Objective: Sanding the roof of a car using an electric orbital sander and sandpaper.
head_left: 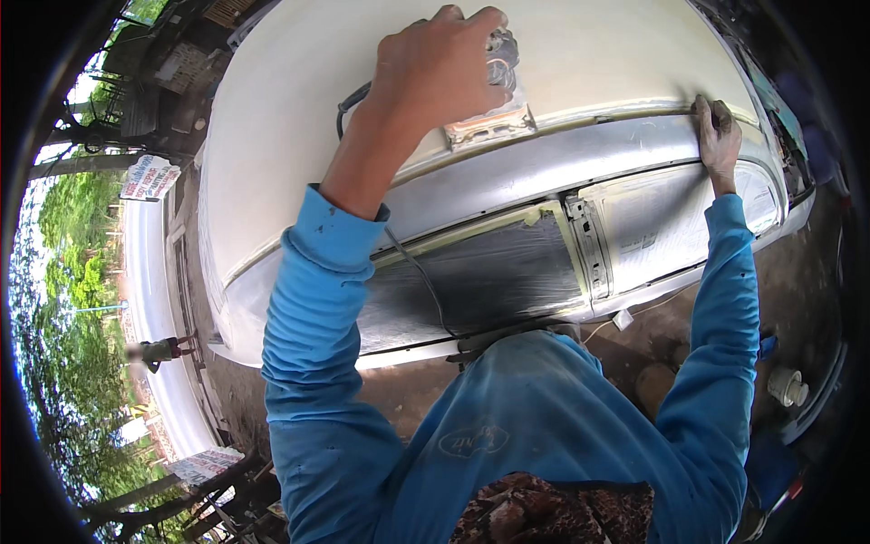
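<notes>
So the left hand is clamped around a dusty sanding tool pressed on the cream vehicle body, right above the bare metal strip, while the right hand lies fingers-flat against that seam, gripping nothing, cord dangling below

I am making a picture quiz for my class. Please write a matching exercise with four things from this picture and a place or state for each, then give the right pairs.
Things:
1. left hand
2. right hand
3. cable
4. white cup

Places or states:
A. stands on the ground at the right
B. lies flat on the panel seam, fingers on the metal
C. runs down over the dark sanded patch
D. grips a sander on the cream panel

Pairs: 1-D, 2-B, 3-C, 4-A
</notes>
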A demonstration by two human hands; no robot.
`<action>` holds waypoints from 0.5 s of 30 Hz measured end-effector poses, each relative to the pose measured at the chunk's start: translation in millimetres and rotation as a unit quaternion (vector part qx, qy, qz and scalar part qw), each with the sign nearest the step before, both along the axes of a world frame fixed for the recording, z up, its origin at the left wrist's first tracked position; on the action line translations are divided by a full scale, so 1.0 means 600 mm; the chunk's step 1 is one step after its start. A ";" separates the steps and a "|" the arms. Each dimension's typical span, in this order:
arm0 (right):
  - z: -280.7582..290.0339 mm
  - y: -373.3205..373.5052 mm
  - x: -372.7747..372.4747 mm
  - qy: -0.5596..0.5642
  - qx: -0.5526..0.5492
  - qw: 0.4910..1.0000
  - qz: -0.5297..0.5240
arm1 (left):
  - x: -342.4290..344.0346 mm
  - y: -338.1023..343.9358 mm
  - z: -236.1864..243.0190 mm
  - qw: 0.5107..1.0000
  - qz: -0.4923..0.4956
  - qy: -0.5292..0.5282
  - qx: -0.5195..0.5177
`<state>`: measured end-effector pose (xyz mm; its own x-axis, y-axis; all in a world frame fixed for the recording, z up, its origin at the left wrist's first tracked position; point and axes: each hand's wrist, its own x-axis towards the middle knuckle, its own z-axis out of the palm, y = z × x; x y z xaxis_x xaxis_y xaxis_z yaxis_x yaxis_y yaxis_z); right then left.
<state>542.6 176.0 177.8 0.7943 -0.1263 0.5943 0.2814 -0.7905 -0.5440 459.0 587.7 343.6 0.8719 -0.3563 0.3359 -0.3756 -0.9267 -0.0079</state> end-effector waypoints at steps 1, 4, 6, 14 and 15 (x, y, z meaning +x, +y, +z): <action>-0.002 -0.005 0.002 0.012 -0.006 1.000 -0.004 | -0.002 0.025 -0.009 1.000 0.016 0.021 0.013; -0.012 -0.013 0.005 -0.019 0.004 1.000 0.001 | -0.029 0.102 -0.021 0.999 0.049 0.003 0.023; -0.015 -0.018 0.009 -0.012 0.005 1.000 -0.001 | -0.058 0.161 -0.016 0.997 0.071 0.023 0.013; -0.018 -0.038 0.014 0.018 -0.032 0.999 -0.017 | -0.188 0.403 -0.026 0.986 0.149 0.058 -0.054; -0.030 -0.033 0.022 0.017 -0.032 0.999 -0.009 | -0.211 0.433 -0.029 0.981 0.166 0.061 -0.081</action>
